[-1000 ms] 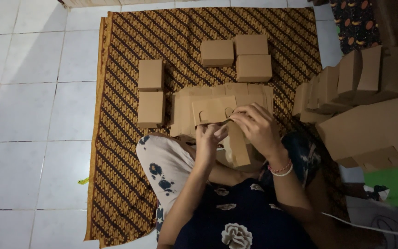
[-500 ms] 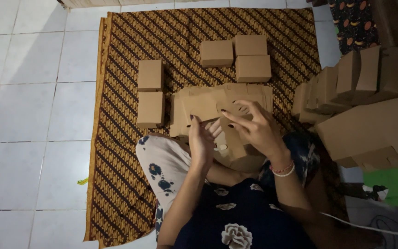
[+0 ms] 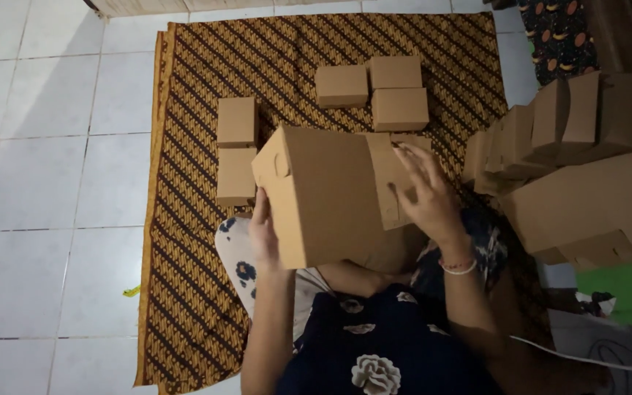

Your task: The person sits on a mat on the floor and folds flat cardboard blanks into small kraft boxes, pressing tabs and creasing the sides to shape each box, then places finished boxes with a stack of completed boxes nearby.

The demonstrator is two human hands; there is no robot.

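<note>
Nearest, dark flowered clothing (image 3: 374,344) and a white patterned cloth over the knee (image 3: 235,256)

Just above the lap, raised off the floor, a half-folded cardboard box (image 3: 323,194), brown, long axis running from near right up to far left, one corner tilted toward the camera, a round thumb notch on its far-left flap

Left hand (image 3: 263,234) pressed flat along the near-left edge of the box, fingers straight and together, thumb hidden behind the cardboard; so holding by pressure, not closed into a fist

Right hand (image 3: 427,196) on the right side of the box, fingers spread wide open and resting on a loose side flap (image 3: 389,186); a thin bracelet (image 3: 459,267) on the wrist. Both hands touching the box, one at each side, the box lying between them; right hand nearer to the unfolded flap

Farther, on the brown batik mat (image 3: 184,219) over white floor tiles (image 3: 45,168): two finished small boxes (image 3: 236,150) at left, one behind the other, then three finished boxes (image 3: 374,91) in a cluster at far centre, well apart from the hands

At right, a stack of flat and half-made cartons (image 3: 579,168), with something green (image 3: 616,289) near it
</note>
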